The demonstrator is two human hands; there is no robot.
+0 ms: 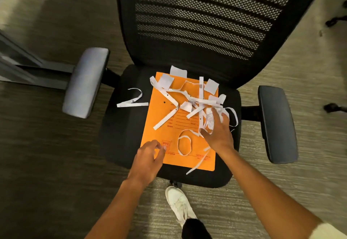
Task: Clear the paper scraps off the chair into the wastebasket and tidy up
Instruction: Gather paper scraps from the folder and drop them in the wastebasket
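Note:
A black office chair (120,126) faces me, with an orange folder (169,133) lying flat on its seat. Several white paper scraps (187,99), strips and small squares, are heaped over the folder's far half. One curled strip (132,102) lies on the seat left of the folder, and a looped strip (184,143) sits near its front. My right hand (217,127) is spread over the scraps at the folder's right edge, fingers apart and touching them. My left hand (150,156) hovers at the folder's front left corner with fingers loosely curled. No wastebasket is in view.
The chair has a mesh back (206,13) and two armrests, a grey-lit one on the left (86,80) and a dark one on the right (277,124). My white shoe (179,205) stands on the carpet below the seat. A metal frame (28,65) lies left.

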